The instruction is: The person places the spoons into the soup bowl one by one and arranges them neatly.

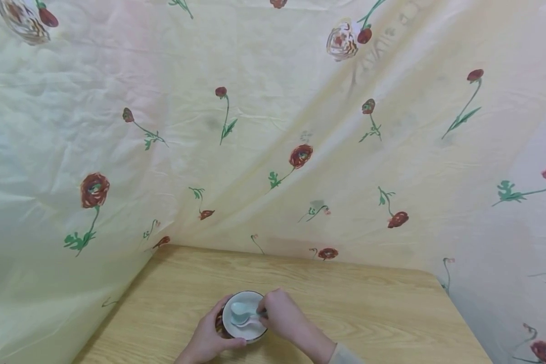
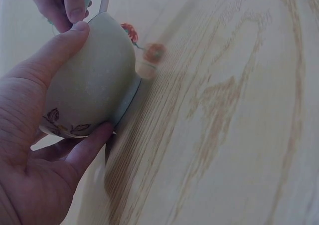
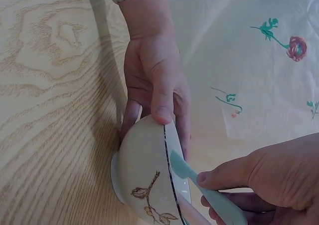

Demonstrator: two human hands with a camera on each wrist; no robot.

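A white bowl with a dark rim and brown flower print stands on the table. My left hand grips it from the left, thumb at the rim and fingers round the lower side. Two spoons lean in the bowl: a pale teal spoon and a pinkish-white spoon. Over the bowl's right edge, my right hand pinches the teal spoon's handle between thumb and fingers. In the head view, that hand hides the handle ends, and the teal spoon's head lies inside the bowl.
The wood-grain table extends behind the bowl and to its right. A cream sheet with red flowers hangs along the table's back and sides.
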